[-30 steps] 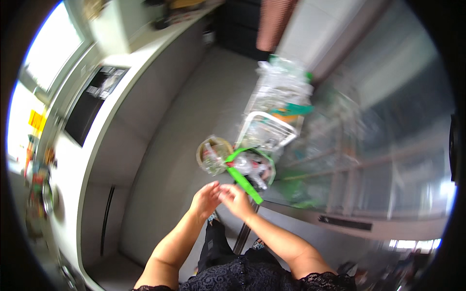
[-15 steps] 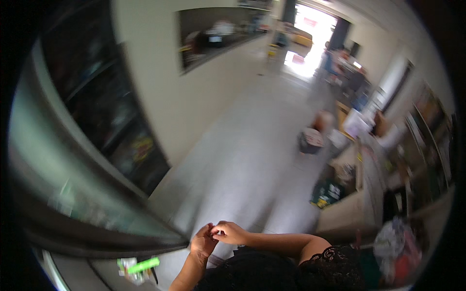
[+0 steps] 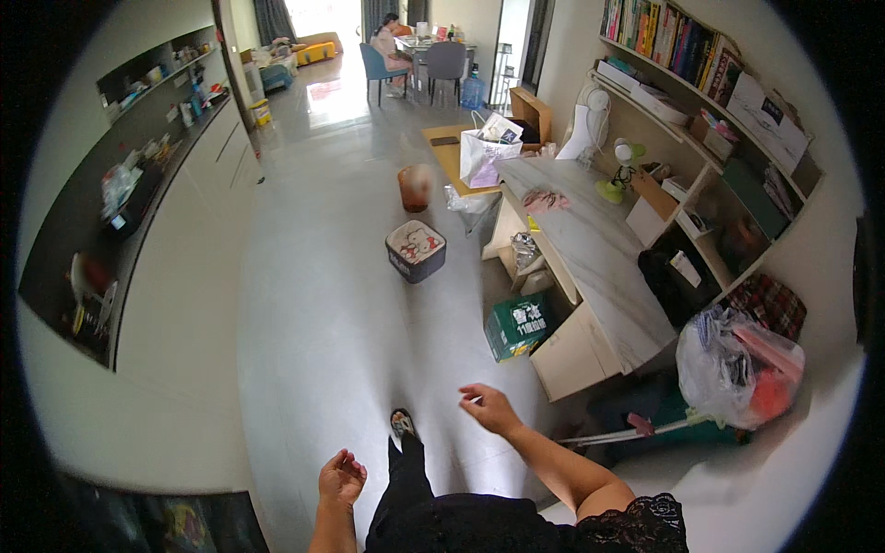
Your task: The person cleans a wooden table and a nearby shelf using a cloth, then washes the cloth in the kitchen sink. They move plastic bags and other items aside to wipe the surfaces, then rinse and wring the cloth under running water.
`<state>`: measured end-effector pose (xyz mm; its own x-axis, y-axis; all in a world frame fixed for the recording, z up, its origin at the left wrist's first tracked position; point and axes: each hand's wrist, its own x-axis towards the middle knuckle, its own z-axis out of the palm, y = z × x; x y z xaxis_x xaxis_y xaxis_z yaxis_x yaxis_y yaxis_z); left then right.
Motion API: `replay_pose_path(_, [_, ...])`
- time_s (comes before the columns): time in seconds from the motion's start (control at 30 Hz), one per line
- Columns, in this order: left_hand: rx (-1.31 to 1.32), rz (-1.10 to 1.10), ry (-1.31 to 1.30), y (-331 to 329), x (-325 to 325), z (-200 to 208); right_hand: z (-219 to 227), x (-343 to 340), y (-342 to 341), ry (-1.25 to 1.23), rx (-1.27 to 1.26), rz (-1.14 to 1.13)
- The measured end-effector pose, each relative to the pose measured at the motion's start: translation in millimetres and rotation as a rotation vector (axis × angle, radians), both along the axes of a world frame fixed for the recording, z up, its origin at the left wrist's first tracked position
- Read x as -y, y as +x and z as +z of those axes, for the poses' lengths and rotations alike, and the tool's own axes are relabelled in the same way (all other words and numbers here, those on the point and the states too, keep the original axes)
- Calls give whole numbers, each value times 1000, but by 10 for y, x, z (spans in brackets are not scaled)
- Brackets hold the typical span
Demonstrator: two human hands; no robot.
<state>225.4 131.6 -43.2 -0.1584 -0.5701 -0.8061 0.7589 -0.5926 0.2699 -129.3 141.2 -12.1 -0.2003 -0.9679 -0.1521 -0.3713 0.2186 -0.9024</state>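
Green carton (image 3: 519, 327), right of centre, printed side viewer-facing, long axis indeterminate | left hand (image 3: 343, 475), right hand (image 3: 489, 408): half-curled, nothing visible held | glossy grey floor (image 3: 313, 313); marble-patterned desk (image 3: 590, 226), right

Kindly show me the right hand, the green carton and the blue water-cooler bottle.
Right hand (image 3: 493, 410): head view, back of the hand.
Green carton (image 3: 516, 328): head view, printed side.
Blue water-cooler bottle (image 3: 473, 92): head view, its body.
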Motion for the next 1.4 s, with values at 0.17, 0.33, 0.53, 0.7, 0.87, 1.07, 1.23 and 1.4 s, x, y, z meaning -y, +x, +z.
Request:
replay_pose_path(0.17, [-41,-96,43,-490,1642,-180,-154,1215,-907,36,-151,-301])
replay_pose_path(0.33, [-59,-427,-74,-1517,3458,-38,-41,2302,-1575,52,-182,-450])
replay_pose_path(0.53, [-5,-791,-323,-3521,5368,281,-425,3318,-2878,38,-133,-637])
replay_pose_path(0.7, [178,-977,-463,-5330,6637,129,-1128,4473,-4399,19,-4,-781])
replay_pose_path(0.87, [380,-979,-524,-6880,7892,-67,-465,6045,-5285,7,-53,-694])
replay_pose_path(1.07, [720,-961,-398,-8215,8964,-55,-359,7239,-6209,3,-169,-686])
replay_pose_path(1.23, [739,-1013,-699,-8258,9361,-737,-441,7738,-6518,140,-306,-754])
replay_pose_path(1.4, [1028,-1002,-1030,-7879,9383,-966,-703,8090,-6712,207,-244,-748])
